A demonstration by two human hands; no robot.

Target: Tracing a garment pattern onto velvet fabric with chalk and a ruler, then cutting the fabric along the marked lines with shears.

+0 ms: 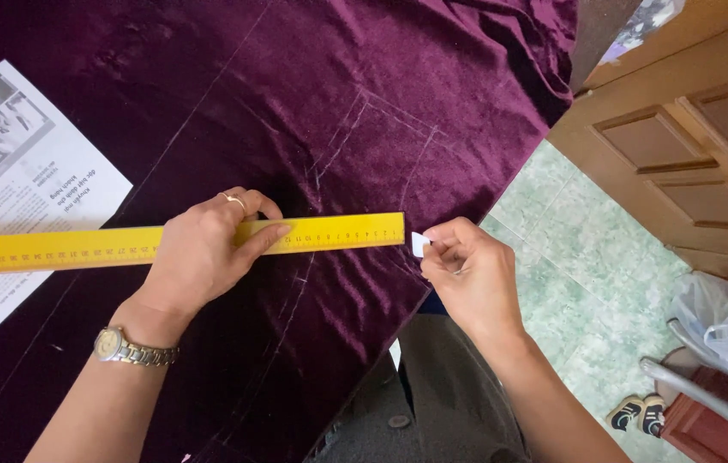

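A wide sheet of dark purple velvet covers the bench and fills most of the view, its right edge falling away toward a pale green tiled floor. Faint chalk lines cross the cloth in its far middle, forming an angular outline. At far right stands a brown panelled wooden door, with a clear plastic bag near its foot.

At the left edge a printed paper sheet lies on the velvet, partly under the long yellow ruler. The ruler runs left to right across the cloth, its right end stopping just left of the right hand.

The left hand presses flat on the ruler about its middle, fingers spread over the top and thumb along the near edge, pinning it to the cloth; a ring sits on one finger and a metal wristwatch on the wrist.

The right hand holds a small white piece of chalk, its grip narrow, pinched between thumb and fingertips. The chalk sits just beside the ruler's right end, over the velvet near its edge.
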